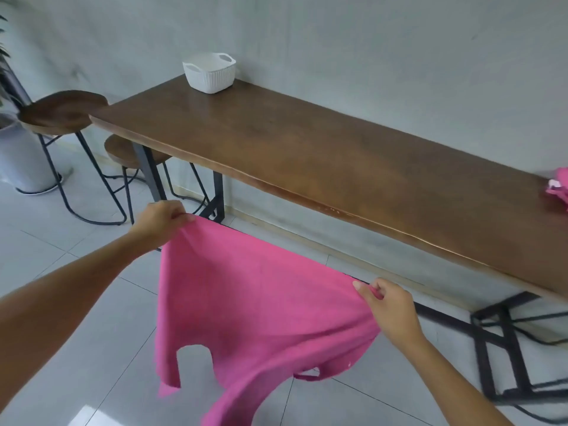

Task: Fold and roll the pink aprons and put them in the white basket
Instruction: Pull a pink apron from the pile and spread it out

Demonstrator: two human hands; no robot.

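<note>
A pink apron [255,305] hangs spread in the air in front of the long wooden table [307,155], over the floor. My left hand [163,221] pinches its upper left corner and my right hand [390,309] pinches its upper right corner. The apron's lower part with its straps dangles toward the tiles. A white basket [210,73] stands at the table's far left end by the wall. More pink apron fabric [559,187] lies at the table's right edge, partly out of frame.
Two round wooden stools [63,110] with black metal legs stand at the table's left end, one tucked under it [126,152]. A white planter [21,158] sits at far left. Black table legs [498,348] stand lower right. Grey wall behind, tiled floor below.
</note>
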